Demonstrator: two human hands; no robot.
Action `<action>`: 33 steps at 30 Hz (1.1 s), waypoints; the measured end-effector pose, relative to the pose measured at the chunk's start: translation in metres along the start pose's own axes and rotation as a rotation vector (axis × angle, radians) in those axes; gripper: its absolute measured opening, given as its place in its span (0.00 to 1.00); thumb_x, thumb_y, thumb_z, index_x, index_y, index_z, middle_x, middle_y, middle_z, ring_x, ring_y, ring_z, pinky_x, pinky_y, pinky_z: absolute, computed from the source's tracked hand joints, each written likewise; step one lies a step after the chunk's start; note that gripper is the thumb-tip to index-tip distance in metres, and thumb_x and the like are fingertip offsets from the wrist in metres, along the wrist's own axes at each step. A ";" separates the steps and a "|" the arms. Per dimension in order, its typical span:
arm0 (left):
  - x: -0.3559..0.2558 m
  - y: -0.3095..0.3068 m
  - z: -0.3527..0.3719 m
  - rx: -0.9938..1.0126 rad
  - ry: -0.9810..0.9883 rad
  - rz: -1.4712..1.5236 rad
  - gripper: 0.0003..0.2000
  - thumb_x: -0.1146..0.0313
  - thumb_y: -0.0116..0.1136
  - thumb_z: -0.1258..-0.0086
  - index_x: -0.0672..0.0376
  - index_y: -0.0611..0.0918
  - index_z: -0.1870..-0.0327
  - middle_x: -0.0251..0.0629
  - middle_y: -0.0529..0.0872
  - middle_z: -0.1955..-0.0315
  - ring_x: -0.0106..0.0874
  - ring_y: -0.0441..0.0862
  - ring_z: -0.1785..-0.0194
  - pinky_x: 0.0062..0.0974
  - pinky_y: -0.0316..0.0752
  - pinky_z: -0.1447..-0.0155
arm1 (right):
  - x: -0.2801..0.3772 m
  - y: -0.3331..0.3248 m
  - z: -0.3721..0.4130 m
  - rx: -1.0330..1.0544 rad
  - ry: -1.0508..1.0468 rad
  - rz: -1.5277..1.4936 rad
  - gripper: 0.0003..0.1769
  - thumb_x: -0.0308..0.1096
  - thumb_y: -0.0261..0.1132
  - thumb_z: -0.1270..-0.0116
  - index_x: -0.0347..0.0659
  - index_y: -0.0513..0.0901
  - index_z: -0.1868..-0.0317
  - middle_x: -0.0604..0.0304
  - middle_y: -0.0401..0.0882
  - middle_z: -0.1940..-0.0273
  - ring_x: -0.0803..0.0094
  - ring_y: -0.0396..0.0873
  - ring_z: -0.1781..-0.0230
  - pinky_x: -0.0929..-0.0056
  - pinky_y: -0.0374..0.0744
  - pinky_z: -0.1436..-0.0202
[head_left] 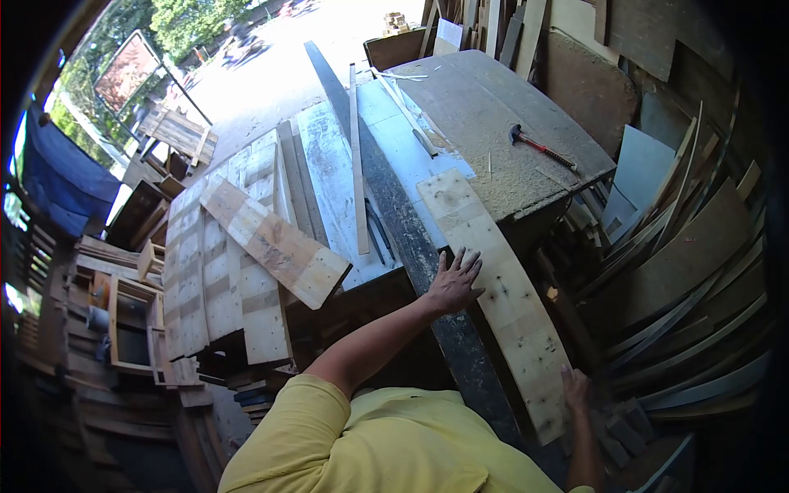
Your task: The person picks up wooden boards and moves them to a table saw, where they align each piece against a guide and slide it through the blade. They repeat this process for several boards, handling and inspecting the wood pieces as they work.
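Note:
A long pale wooden board (514, 304) with dark nail marks lies at a slant in front of me, its far end on the workbench. My left hand (454, 283) reaches across with its fingers spread, resting at the board's left edge beside a dark, paint-spattered beam (403, 218). Along the near right edge of the board, my right hand (575, 388) is closed, its fingers curled at the wood. Part of that hand's grip is hidden. Left of the beam lies another wide plank (275, 242), angled over pale slatted panels (193, 279).
A hammer (542, 148) with a red and black handle lies on the sawdust-covered brown tabletop (477, 90). A thin wooden strip (358, 164) rests left of the beam. Stacked offcuts (699, 287) crowd the right side. Wooden frames (131, 329) stand at left.

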State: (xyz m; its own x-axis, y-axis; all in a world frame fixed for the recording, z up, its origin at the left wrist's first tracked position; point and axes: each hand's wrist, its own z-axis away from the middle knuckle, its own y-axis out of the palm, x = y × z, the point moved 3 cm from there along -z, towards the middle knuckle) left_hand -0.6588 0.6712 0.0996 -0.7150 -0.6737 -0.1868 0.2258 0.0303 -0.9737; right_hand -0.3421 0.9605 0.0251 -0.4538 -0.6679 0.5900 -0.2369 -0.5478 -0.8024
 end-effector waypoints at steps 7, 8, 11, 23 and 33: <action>0.030 0.016 -0.005 0.101 -0.127 0.012 0.34 0.45 0.39 0.24 0.55 0.54 0.23 0.34 0.48 0.21 0.43 0.40 0.19 0.68 0.30 0.26 | 0.047 0.026 -0.015 0.127 0.049 0.141 0.35 0.63 0.53 0.30 0.32 0.80 0.67 0.30 0.79 0.69 0.32 0.79 0.61 0.41 0.76 0.60; 0.034 0.016 -0.007 0.115 -0.146 0.026 0.35 0.45 0.38 0.24 0.55 0.53 0.22 0.34 0.47 0.21 0.42 0.39 0.19 0.68 0.30 0.26 | 0.049 0.031 -0.014 0.131 0.049 0.139 0.35 0.63 0.53 0.30 0.32 0.80 0.67 0.30 0.79 0.69 0.32 0.79 0.61 0.41 0.76 0.60; 0.043 0.018 -0.008 0.074 -0.146 0.026 0.34 0.45 0.40 0.25 0.55 0.56 0.23 0.35 0.50 0.22 0.42 0.42 0.19 0.65 0.34 0.25 | 0.057 0.041 -0.016 0.118 0.038 0.179 0.35 0.62 0.53 0.30 0.32 0.80 0.66 0.30 0.80 0.69 0.32 0.79 0.61 0.41 0.76 0.58; 0.199 -0.036 0.084 0.524 -0.475 -0.198 0.22 0.49 0.57 0.37 0.57 0.85 0.52 0.46 0.85 0.48 0.42 0.81 0.43 0.42 0.75 0.43 | 0.080 0.041 -0.030 0.104 -0.056 0.135 0.36 0.62 0.52 0.29 0.29 0.79 0.67 0.30 0.79 0.70 0.32 0.79 0.62 0.42 0.75 0.61; 0.207 -0.032 0.188 0.664 -0.544 -0.216 0.35 0.40 0.52 0.33 0.48 0.67 0.27 0.47 0.58 0.25 0.45 0.56 0.23 0.40 0.58 0.24 | 0.086 0.046 -0.038 0.088 -0.058 0.169 0.35 0.63 0.53 0.30 0.32 0.79 0.68 0.31 0.79 0.72 0.33 0.80 0.65 0.41 0.77 0.62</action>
State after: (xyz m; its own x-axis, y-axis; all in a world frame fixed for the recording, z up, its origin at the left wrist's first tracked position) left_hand -0.6896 0.3924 0.1170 -0.4105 -0.8782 0.2454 0.5807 -0.4592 -0.6722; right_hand -0.4243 0.8975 0.0357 -0.4296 -0.7809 0.4534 -0.0840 -0.4654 -0.8811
